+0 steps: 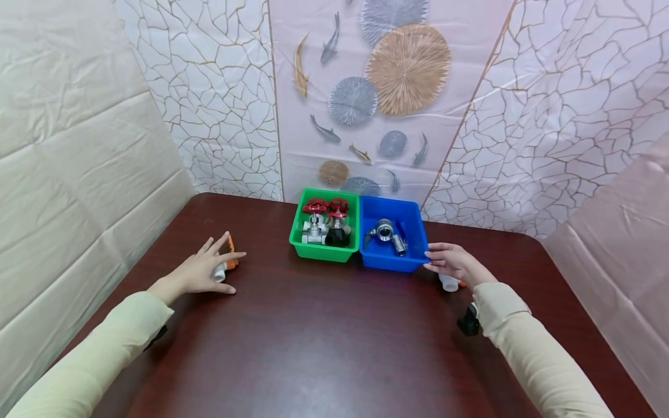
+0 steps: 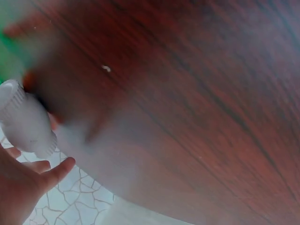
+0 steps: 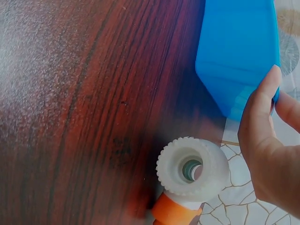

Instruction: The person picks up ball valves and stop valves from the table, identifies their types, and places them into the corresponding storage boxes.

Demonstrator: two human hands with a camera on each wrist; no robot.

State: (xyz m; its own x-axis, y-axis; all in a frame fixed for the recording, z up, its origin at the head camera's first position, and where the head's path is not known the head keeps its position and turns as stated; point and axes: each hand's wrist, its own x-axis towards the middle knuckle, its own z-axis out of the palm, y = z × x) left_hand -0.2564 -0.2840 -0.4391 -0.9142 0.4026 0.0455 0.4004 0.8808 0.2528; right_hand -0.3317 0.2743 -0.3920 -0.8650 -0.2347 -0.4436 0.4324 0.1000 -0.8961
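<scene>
My left hand is spread with straight fingers beside a white plastic ball valve with an orange handle, partly covered by the hand. In the left wrist view, the valve's white ribbed body stands just past the fingers. My right hand pinches the near right rim of a blue bin, thumb and fingers on either side of the wall. Inside that bin lie a metal ball valve and another metal fitting. Below the right hand rests a second white valve with an orange part.
Left of the blue bin, a green bin touches it and holds metal gate valves with red handwheels and a black fitting. Both bins stand at the back of the dark wooden table, before a patterned cloth backdrop.
</scene>
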